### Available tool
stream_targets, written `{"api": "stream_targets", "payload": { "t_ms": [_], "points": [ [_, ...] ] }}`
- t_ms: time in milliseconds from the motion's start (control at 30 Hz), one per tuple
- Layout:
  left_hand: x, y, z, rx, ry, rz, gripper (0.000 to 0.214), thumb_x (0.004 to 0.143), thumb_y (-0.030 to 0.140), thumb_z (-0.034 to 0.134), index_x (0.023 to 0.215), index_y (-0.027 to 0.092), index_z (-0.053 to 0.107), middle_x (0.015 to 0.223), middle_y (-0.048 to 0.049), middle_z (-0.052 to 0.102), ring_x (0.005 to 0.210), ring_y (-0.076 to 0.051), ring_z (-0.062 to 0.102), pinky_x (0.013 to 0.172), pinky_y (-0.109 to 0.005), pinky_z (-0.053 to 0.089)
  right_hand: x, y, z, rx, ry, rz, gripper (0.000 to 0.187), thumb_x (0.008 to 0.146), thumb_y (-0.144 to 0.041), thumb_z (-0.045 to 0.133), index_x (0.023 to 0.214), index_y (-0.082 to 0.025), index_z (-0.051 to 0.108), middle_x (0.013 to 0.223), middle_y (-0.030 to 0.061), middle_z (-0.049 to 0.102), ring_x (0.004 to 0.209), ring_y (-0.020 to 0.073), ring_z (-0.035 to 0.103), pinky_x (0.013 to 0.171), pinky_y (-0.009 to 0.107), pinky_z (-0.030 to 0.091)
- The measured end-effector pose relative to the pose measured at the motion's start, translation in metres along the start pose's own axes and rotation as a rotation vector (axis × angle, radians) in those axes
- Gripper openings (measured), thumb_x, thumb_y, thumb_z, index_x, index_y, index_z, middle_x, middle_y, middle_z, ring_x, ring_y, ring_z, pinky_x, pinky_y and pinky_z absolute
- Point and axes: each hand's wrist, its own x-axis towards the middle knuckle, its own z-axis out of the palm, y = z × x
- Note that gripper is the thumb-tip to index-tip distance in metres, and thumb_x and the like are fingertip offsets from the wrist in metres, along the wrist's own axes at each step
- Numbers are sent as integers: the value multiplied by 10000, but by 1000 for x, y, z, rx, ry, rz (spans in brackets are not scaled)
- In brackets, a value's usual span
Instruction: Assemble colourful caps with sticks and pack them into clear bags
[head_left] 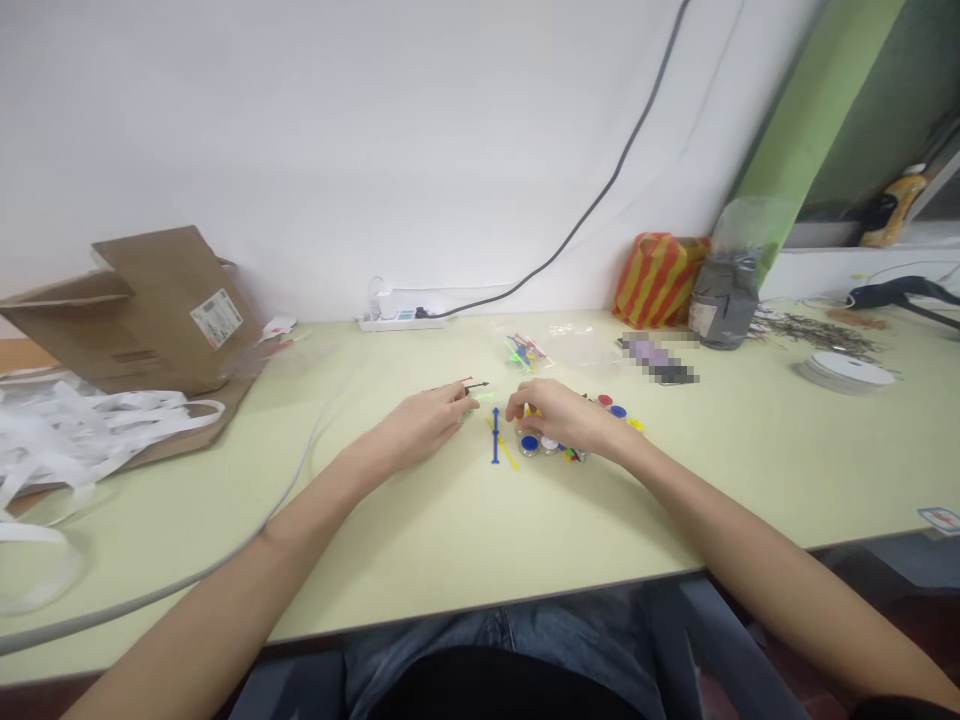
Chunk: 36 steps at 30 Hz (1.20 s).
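Observation:
My left hand (424,425) rests on the pale green table (465,530) with its fingers closed on thin sticks, a black one and a red one (469,385) poking out to the right. My right hand (559,415) hovers over a small heap of coloured round caps (544,443), its fingers curled in a pinch; what they hold is hidden. A blue stick (495,435) and a yellow stick (506,450) lie flat between my two hands. More caps, red, blue and yellow (619,411), lie just right of my right hand.
A clear bag of coloured sticks (525,350) lies behind my hands. A white power strip (397,315) with a dark cable sits at the wall. An open cardboard box (150,310) and white strips (67,420) fill the left. A striped bag (660,280), a grey jar (724,295) and a tape roll (851,370) stand right.

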Motion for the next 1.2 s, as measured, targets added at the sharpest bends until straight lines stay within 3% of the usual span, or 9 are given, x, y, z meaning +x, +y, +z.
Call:
{"api": "stream_targets", "payload": {
  "t_ms": [100,267,433,567,667,800,933,1100,1200],
  "points": [
    [-1,-2,3,-23,16,3,457,950,137,413,1369,270,540,1255,-102,604,1127,-254,632,901,-349,510,0,0,1,27,-5,-14,321,722,61,605,840,-206,740,806,31,673,728,179,622,677,284,460],
    [-1,-5,5,-49,48,-19,636,965,126,396,1556,330,281,1508,-81,484,1305,-264,535,1010,-385,450,-1,-1,7,39,-12,-37,329,753,64,536,852,-188,722,842,43,651,734,169,614,692,285,466],
    [2,2,-1,8,109,-14,583,966,211,477,1531,277,350,1252,-113,611,1122,-282,580,933,-404,445,0,-9,5,86,168,-96,270,854,0,512,839,-199,695,896,42,655,815,174,620,783,317,474],
    [5,17,0,-241,204,6,606,956,366,579,1508,264,349,1157,-80,628,1014,-230,601,892,-357,463,0,-21,6,223,382,-152,190,905,-85,551,848,-219,673,914,31,661,861,180,618,821,332,482],
    [8,27,5,-363,237,-8,464,954,369,591,1384,236,478,1043,-52,655,930,-199,614,851,-328,463,1,-28,11,306,424,-189,163,915,-112,571,844,-221,670,885,26,651,834,173,620,785,322,491],
    [10,30,8,-434,298,-77,185,972,316,538,1100,220,631,944,-24,680,881,-179,636,818,-312,472,4,-27,20,366,409,-191,107,917,-135,599,880,-206,670,888,33,671,833,168,630,742,300,499],
    [9,25,8,-352,333,-131,199,937,331,580,1092,213,620,999,-36,698,924,-200,658,845,-338,493,6,-18,24,312,386,-103,118,951,-152,568,979,-189,676,948,47,680,852,160,628,761,293,494],
    [9,22,7,-241,354,-199,179,917,330,588,1056,218,595,1057,-45,700,975,-223,665,869,-363,500,4,-14,23,-25,136,-19,107,922,-199,664,843,-165,728,875,72,669,888,206,574,832,336,431],
    [10,22,7,-236,363,-190,176,920,313,581,1070,222,590,1048,-41,694,964,-216,659,861,-355,497,6,-15,25,-88,68,11,67,888,-182,704,838,-161,742,871,75,681,882,215,556,801,327,412]
  ]
}}
